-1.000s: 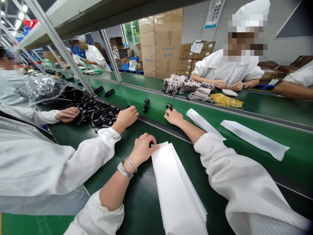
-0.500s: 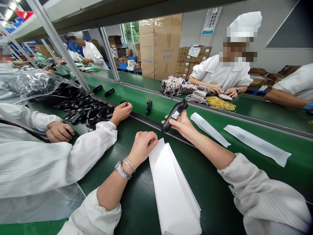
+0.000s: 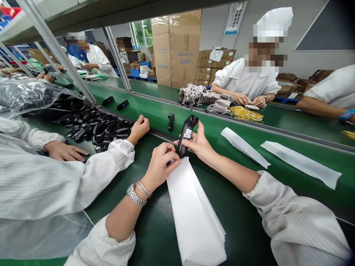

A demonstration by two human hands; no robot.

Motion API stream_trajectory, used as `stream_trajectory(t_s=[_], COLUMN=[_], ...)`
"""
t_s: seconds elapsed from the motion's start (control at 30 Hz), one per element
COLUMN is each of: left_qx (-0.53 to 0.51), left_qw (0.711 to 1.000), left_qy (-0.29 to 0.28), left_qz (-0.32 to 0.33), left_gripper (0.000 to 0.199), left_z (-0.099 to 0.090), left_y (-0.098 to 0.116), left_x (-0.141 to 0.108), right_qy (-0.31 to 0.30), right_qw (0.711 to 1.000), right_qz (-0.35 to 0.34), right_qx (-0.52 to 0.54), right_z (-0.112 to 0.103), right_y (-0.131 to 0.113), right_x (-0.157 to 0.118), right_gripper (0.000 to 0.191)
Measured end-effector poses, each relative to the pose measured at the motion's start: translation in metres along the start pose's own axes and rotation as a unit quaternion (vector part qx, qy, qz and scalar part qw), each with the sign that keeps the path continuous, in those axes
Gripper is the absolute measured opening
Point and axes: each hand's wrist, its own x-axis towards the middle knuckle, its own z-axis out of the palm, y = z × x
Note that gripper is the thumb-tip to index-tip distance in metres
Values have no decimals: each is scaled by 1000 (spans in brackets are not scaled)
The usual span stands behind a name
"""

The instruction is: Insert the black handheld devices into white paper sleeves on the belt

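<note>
My right hand (image 3: pixel 202 143) is closed around a black handheld device (image 3: pixel 189 127) with an angled head and white labels. The device is tilted, its head up and its lower end at the top edge of a stack of long white sleeves (image 3: pixel 196 212). That edge is pinched by the fingers of my left hand (image 3: pixel 161 162), close beside the device's lower end. Whether the tip is inside the top sleeve, I cannot tell. The stack lies on the green table, pointing towards me.
Two filled-looking white sleeves (image 3: pixel 245 147) lie on the green belt (image 3: pixel 210 127) at right. Another black device (image 3: pixel 171 122) stands behind my hands. At left, a co-worker's arms (image 3: pixel 111 159) reach beside a heap of black devices (image 3: pixel 94 127). A metal post (image 3: pixel 52 48) rises there.
My right hand has brought the black device left and turned it more upright, its lower end now at the sleeve's top edge. The co-worker's far hand no longer shows a black device.
</note>
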Motion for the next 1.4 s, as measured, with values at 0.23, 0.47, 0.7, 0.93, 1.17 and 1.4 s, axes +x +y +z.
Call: stream_trajectory(t_s=[0.23, 0.47, 0.7, 0.93, 1.17, 1.4], left_qx=[-36, -73, 15, 28, 86, 50], left_qw=[996, 977, 954, 946, 964, 977], left_qy=[75, 152, -161, -246, -194, -156], left_qz=[-24, -134, -251, -210, -157, -136], left_gripper=[6, 14, 30, 16, 38, 17], left_z=[-4, -4, -12, -7, 0, 1], left_y=[8, -3, -15, -10, -13, -11], left_x=[1, 1, -2, -2, -3, -3], right_qy=[-88, -195, 26, 16, 72, 116], right_qw=[991, 966, 919, 722, 746, 928], right_qz=[51, 164, -18, -27, 157, 113], right_qx=[-90, -48, -392, -692, -643, -336], right_z=[11, 27, -36, -60, -55, -64], right_y=[12, 17, -38, -5, 35, 37], right_x=[-14, -29, 19, 58, 113, 87], right_gripper=[54, 41, 29, 35, 28, 47])
